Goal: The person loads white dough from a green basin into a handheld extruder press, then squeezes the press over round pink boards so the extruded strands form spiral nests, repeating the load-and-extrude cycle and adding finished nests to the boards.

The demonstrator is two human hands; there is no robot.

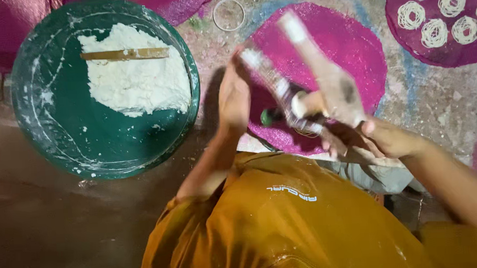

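My left hand [234, 97] lies with its palm and straight fingers against the left handle of a hand-held press [321, 83]. The press has two long pale handles, blurred by motion, and a short barrel with a green tip between them. My right hand [378, 137] grips the right handle from below. The press hangs over a round magenta mat [351, 40] on the floor. My orange shirt fills the lower middle of the view.
A large green basin [32, 136] at the left holds a mound of white dough [141, 79] with a wooden stick [124, 54] lying on it. At the top right, another magenta mat [447, 50] carries several white noodle coils. A thin ring [228, 14] lies on the floor.
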